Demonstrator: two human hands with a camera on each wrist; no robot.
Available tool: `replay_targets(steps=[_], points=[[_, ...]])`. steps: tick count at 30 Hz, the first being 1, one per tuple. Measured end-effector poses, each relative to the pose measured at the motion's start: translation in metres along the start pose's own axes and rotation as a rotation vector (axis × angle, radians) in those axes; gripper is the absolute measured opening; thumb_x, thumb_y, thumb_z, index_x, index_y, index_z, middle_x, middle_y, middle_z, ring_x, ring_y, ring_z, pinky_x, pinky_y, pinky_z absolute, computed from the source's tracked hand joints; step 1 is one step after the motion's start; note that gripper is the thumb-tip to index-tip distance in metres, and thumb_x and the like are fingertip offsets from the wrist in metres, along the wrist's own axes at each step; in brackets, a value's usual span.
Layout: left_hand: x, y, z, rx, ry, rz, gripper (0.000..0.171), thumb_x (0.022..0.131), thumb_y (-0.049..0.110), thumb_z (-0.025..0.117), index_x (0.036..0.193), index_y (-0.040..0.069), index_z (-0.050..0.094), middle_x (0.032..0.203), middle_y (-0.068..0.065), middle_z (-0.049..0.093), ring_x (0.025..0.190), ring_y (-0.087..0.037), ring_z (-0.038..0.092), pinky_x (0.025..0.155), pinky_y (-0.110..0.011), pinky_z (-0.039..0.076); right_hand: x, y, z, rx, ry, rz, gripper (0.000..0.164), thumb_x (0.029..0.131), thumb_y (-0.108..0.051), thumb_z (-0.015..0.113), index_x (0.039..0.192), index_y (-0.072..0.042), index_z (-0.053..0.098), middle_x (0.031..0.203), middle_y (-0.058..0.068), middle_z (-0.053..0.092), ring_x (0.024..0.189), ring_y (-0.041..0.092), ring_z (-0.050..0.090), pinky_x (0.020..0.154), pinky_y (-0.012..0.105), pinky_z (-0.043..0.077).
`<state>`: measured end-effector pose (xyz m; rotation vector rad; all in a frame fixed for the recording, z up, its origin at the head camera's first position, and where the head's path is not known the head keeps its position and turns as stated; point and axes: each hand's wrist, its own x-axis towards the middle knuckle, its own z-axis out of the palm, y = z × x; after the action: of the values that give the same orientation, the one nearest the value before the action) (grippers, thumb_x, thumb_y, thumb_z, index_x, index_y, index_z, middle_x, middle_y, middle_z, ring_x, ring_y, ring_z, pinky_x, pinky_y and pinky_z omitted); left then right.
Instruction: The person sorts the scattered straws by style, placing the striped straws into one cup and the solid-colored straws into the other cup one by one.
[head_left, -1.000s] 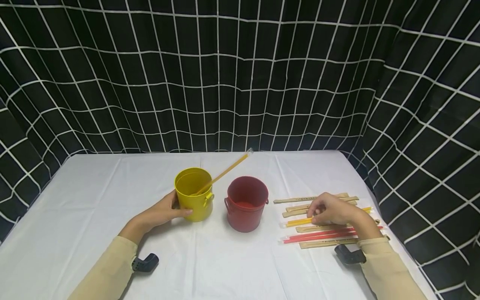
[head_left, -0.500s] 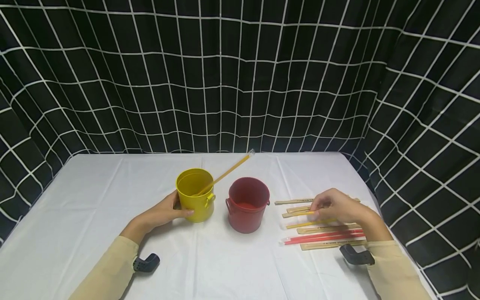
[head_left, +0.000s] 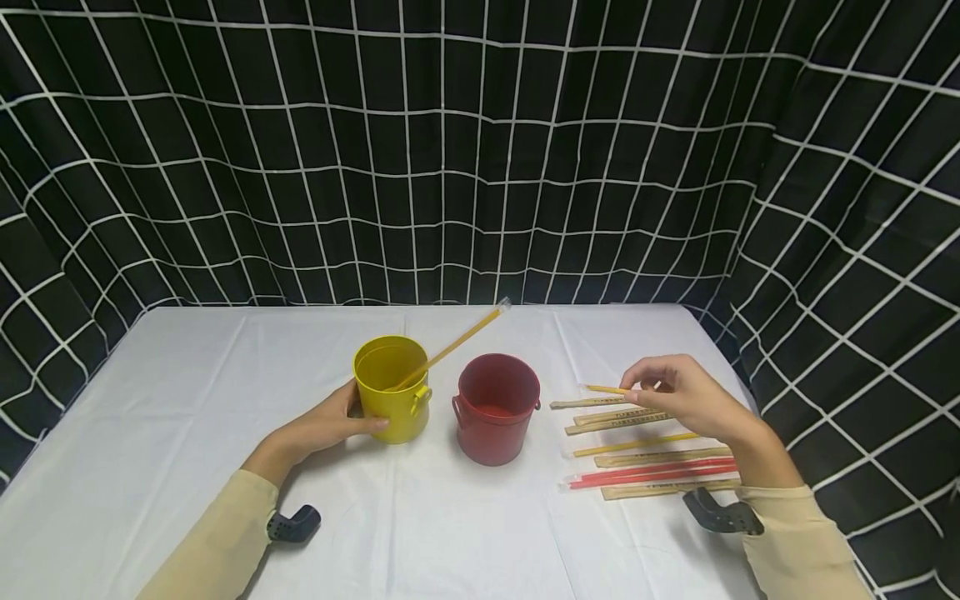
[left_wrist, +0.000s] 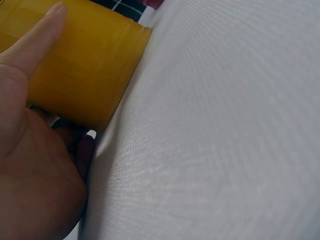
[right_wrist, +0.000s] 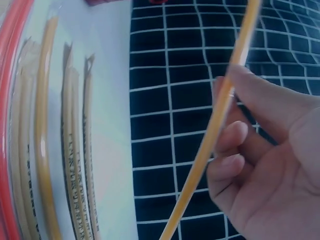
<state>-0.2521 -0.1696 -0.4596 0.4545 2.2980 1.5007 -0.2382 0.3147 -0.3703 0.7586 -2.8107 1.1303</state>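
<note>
On the left, my left hand [head_left: 322, 429] grips the side of a small yellow metal bucket [head_left: 396, 412], thumb across its front. In the left wrist view the bucket [left_wrist: 95, 60] stands with its base on the cloth. A yellow straw [head_left: 465, 337] in a clear wrapper leans out of it to the right. My right hand [head_left: 690, 400] pinches another yellow straw [right_wrist: 202, 152] between thumb and fingers, raised above the table. A red bucket [head_left: 491, 437] stands upright just right of the yellow one, nothing visible inside.
Below the right hand lie a yellow straw [head_left: 637, 444], red straws [head_left: 652, 473] and several slim paper-wrapped sticks [head_left: 660, 458] with printed lettering. A white cloth [head_left: 465, 533] covers the table. Black grid-patterned curtains [head_left: 465, 167] hang behind it and at the right.
My right hand has picked a yellow straw from the row and lifted it up and slightly back; another yellow straw stays on the cloth. The left hand keeps its hold on the yellow bucket.
</note>
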Motion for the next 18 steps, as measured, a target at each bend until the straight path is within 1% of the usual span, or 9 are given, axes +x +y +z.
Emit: replay_targets(steps=[4,7,9,11,15,18], points=[[0.001,-0.001,-0.001,-0.003,-0.001,0.001,0.089,0.085,0.037,0.072,0.153,0.020,0.018,0.162,-0.005,0.022,0.152,-0.031,0.015,0.125,-0.057,0.008,-0.002,-0.005,-0.004,0.062,0.069,0.007,0.010,0.089,-0.008,0.067,0.099,-0.007,0.068,0.085,-0.005,0.062,0.071,0.008,0.054,0.060,0.021,0.047],[0.001,-0.001,-0.001,-0.007,-0.005,0.008,0.088,0.085,0.037,0.072,0.153,0.020,0.019,0.162,-0.006,0.024,0.152,-0.031,0.017,0.125,-0.057,0.008,-0.003,-0.009,-0.008,0.116,0.113,0.000,0.016,0.091,-0.008,0.064,0.106,-0.003,0.066,0.092,-0.012,0.064,0.077,0.006,0.057,0.067,0.018,0.049],[0.001,-0.001,-0.001,-0.016,-0.006,0.012,0.088,0.085,0.036,0.072,0.153,0.019,0.019,0.161,-0.006,0.025,0.151,-0.031,0.019,0.125,-0.057,0.009,-0.004,-0.011,-0.010,0.177,0.143,-0.013,0.018,0.092,-0.006,0.063,0.109,-0.001,0.064,0.095,-0.015,0.064,0.082,0.003,0.058,0.072,0.015,0.050],[0.002,-0.001,-0.001,-0.020,-0.010,0.017,0.087,0.085,0.035,0.072,0.153,0.019,0.019,0.161,-0.006,0.026,0.151,-0.031,0.019,0.125,-0.057,0.009,-0.005,-0.012,-0.012,0.252,0.165,-0.034,0.018,0.093,-0.003,0.060,0.110,0.001,0.063,0.097,-0.016,0.064,0.088,0.001,0.059,0.077,0.013,0.050],[0.001,0.000,0.000,-0.018,-0.009,0.009,0.088,0.085,0.036,0.072,0.153,0.019,0.019,0.161,-0.006,0.025,0.151,-0.031,0.019,0.125,-0.057,0.010,-0.006,-0.012,-0.014,0.431,0.202,-0.061,0.018,0.093,0.003,0.057,0.108,-0.004,0.064,0.099,-0.014,0.065,0.090,0.000,0.059,0.077,0.013,0.049],[0.001,0.000,0.000,-0.010,-0.005,0.001,0.089,0.085,0.037,0.072,0.153,0.019,0.018,0.162,-0.006,0.024,0.152,-0.031,0.017,0.125,-0.057,0.009,-0.006,-0.013,-0.015,0.577,0.205,-0.097,0.021,0.094,0.005,0.054,0.107,-0.008,0.066,0.101,-0.011,0.066,0.090,0.002,0.059,0.075,0.015,0.049]])
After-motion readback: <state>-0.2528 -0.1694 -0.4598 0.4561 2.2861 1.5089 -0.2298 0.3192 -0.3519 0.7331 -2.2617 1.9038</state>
